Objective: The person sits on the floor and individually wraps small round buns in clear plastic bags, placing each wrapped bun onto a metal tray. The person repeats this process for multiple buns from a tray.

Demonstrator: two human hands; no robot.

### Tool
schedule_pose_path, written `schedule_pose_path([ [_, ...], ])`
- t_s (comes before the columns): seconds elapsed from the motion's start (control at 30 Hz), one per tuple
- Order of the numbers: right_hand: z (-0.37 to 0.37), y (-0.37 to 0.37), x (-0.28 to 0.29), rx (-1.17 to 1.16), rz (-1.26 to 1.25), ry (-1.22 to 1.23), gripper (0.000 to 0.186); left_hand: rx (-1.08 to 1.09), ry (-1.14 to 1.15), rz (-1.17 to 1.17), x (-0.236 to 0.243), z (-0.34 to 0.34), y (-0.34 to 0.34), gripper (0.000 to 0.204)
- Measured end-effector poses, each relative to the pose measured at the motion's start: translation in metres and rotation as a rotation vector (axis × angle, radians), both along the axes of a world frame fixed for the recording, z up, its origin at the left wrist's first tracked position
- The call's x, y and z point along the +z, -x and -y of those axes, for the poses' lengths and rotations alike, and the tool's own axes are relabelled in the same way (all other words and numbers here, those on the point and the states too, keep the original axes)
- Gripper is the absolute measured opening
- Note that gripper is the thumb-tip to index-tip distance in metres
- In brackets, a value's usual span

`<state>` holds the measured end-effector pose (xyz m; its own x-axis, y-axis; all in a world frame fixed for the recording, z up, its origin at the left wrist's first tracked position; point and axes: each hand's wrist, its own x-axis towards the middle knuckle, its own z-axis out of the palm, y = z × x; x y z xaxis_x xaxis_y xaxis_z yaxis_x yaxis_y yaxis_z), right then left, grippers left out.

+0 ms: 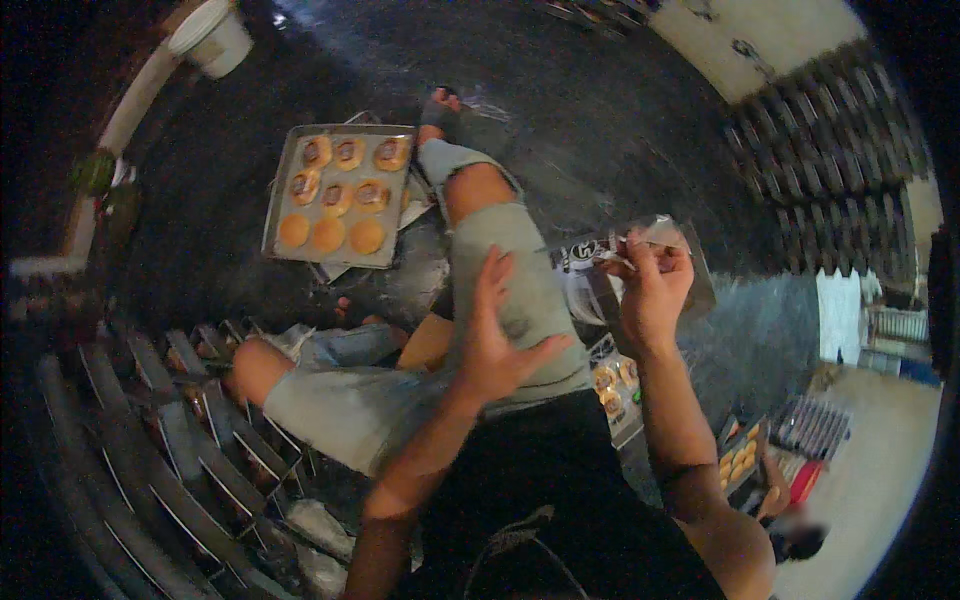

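Note:
My left hand [495,335] is open above my thigh, its fingers and thumb spread, holding nothing. My right hand [655,280] is raised at the right, its fingers pinched on a clear plastic bag [662,232]. Beside and below that hand lies more clear plastic with white print [590,256]. In front of me, to the left of my leg, stands a metal tray [272,225] of round golden buns. Those in its far rows carry something shiny and dark on top; the three nearest buns [329,235] are plain.
Another tray of buns [628,425] sits low at my right. Beyond it, a person [775,490] is by a further tray of buns [740,458]. Dark racks [825,150] stand at far right, with metal slats [150,430] at left. A white bucket [212,40] is at far left.

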<state>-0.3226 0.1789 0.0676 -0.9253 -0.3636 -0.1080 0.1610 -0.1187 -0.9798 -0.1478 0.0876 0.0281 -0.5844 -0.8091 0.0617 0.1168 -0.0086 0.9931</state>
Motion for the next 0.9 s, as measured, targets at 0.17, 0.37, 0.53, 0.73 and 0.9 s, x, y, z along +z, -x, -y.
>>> schedule_pose_path([
  [0.17, 0.05, -0.045, -0.007, 0.204, 0.09, 0.083, 0.019, 0.251, -0.358, -0.246, -0.012, 0.039, 0.002, 0.024],
  [0.37, 0.075, -0.062, -0.042, 0.697, -0.241, -0.37, 0.015, 0.21, -0.257, 0.138, -0.031, 0.082, -0.079, 0.02],
  [0.53, 0.182, -0.071, -0.048, 0.747, -0.274, -0.373, 0.028, 0.655, -0.505, 0.183, -0.051, 0.185, -0.163, 0.024],
  [0.73, 0.308, -0.122, -0.331, 1.212, -0.172, -0.547, 0.038, 0.837, -0.479, -0.29, -0.061, 0.287, -0.22, 0.021],
  [0.9, 0.352, -0.13, -0.452, 1.292, -0.88, -0.679, 0.069, 0.582, -0.828, -1.032, -0.089, 0.29, -0.255, 0.01],
])
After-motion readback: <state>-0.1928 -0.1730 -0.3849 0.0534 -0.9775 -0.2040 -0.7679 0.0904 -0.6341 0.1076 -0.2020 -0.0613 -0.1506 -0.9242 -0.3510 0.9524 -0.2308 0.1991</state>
